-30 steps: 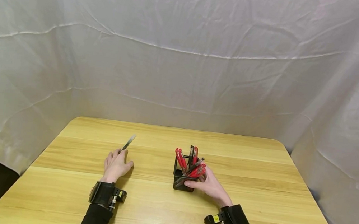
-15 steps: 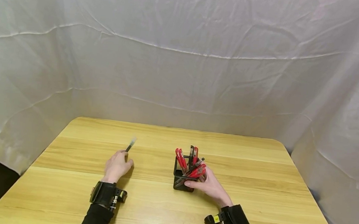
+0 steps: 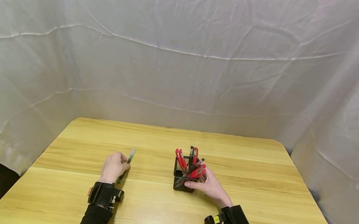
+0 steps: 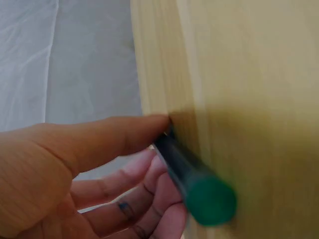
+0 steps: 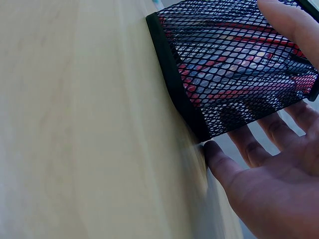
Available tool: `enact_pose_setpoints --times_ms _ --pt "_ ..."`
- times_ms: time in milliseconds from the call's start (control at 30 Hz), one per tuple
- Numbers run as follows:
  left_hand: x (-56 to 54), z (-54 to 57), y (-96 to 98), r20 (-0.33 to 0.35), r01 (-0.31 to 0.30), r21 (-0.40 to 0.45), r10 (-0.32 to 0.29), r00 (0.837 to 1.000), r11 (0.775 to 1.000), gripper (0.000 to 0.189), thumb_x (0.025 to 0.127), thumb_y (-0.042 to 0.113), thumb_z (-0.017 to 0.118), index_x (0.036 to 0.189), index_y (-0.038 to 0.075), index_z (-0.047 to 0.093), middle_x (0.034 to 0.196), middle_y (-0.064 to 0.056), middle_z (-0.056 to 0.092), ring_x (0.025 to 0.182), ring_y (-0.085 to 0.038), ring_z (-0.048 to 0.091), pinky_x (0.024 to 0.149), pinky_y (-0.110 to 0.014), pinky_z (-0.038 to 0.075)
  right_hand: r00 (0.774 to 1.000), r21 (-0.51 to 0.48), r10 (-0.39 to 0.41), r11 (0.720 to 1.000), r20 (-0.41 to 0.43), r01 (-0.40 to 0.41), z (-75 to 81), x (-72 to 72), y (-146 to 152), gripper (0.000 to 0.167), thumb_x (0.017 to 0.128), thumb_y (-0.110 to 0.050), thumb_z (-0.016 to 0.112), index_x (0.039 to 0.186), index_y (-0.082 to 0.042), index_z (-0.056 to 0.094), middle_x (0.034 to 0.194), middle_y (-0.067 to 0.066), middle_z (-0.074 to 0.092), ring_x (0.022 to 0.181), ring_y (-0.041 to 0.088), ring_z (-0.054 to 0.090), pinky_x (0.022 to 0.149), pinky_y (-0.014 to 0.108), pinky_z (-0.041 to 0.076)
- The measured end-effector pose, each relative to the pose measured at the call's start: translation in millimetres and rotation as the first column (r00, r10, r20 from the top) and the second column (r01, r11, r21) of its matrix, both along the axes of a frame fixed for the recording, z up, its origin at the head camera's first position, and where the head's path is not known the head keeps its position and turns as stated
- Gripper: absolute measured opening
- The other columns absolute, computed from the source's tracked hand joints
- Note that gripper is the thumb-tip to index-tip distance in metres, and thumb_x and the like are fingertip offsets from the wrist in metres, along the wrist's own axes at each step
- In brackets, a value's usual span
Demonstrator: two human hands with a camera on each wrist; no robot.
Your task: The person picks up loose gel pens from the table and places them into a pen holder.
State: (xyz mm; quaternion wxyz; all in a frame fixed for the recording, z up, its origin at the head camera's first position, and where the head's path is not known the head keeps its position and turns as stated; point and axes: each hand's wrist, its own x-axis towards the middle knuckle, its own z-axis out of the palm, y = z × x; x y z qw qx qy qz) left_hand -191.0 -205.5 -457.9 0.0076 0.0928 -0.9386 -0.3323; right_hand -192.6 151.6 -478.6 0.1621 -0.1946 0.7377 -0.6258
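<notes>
In the head view my left hand (image 3: 114, 166) pinches a dark pen (image 3: 124, 173) with a pale cap, held at a slant on the table's left side. The left wrist view shows the thumb and fingers gripping it, its green end (image 4: 212, 201) facing the camera. My right hand (image 3: 212, 187) holds a black mesh pen holder (image 3: 178, 187) from its right side, thumb at the front and fingers behind. Several red pens (image 3: 179, 158) and black pens (image 3: 191, 153) lean in the holder. Close up, the mesh wall (image 5: 239, 64) shows red and dark barrels through it.
A light wood table (image 3: 156, 214) carries everything. Pale fabric (image 3: 183, 72) hangs behind and at both sides of it. Each wrist wears a black strap with a small camera, the left one (image 3: 103, 193) and the right one (image 3: 234, 218).
My left hand has picked at the pen and turned it, bringing it nearer and more upright, its green end now below the hand. My right hand and the holder have stayed put.
</notes>
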Motion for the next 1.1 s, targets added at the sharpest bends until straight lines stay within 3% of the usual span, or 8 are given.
enact_pose_setpoints --times_ms 133,500,700,1100 --pt "-1.2 0.8 1.5 -0.001 0.012 -0.023 -0.013 1.0 1.0 0.017 0.086 0.006 0.069 0.098 -0.004 0.072 0.096 -0.023 0.073 0.078 -0.029 0.066 0.062 -0.036 0.052 1.0 0.001 0.0 1.0 -0.004 0.0 -0.8 -0.2 0.2 0.074 0.083 -0.014 0.082 0.146 -0.007 0.044 0.158 0.012 0.04 0.154 0.032 0.026 0.127 0.055 0.017" --pt "-1.7 0.2 1.8 -0.008 0.034 0.003 -0.034 0.999 0.999 0.017 0.09 0.007 0.064 0.097 -0.006 0.07 0.089 -0.019 0.071 0.072 -0.023 0.061 0.06 -0.03 0.047 1.0 0.009 -0.008 1.0 0.0 0.008 -0.9 0.7 -0.9 0.062 0.082 -0.014 0.082 0.137 -0.007 0.052 0.155 0.012 0.043 0.152 0.033 0.029 0.127 0.054 0.018" --pt "-2.5 3.3 3.6 -0.079 0.029 0.072 -0.023 0.997 0.997 0.021 0.089 0.007 0.061 0.103 -0.008 0.069 0.091 -0.018 0.071 0.079 -0.025 0.065 0.07 -0.034 0.052 1.0 0.009 -0.007 1.0 -0.017 0.007 -0.4 0.0 -1.0 0.058 0.082 -0.013 0.082 0.133 -0.007 0.055 0.151 0.012 0.047 0.15 0.034 0.033 0.126 0.055 0.02" --pt "-4.4 13.9 11.4 -0.219 0.039 0.112 -0.014 0.976 0.993 0.02 0.09 0.009 0.065 0.104 -0.005 0.068 0.091 -0.016 0.071 0.081 -0.025 0.066 0.067 -0.025 0.049 1.0 0.017 -0.011 1.0 0.001 0.011 -0.8 -0.4 -0.1 0.06 0.083 -0.014 0.082 0.135 -0.007 0.052 0.154 0.011 0.043 0.153 0.033 0.027 0.127 0.055 0.017"
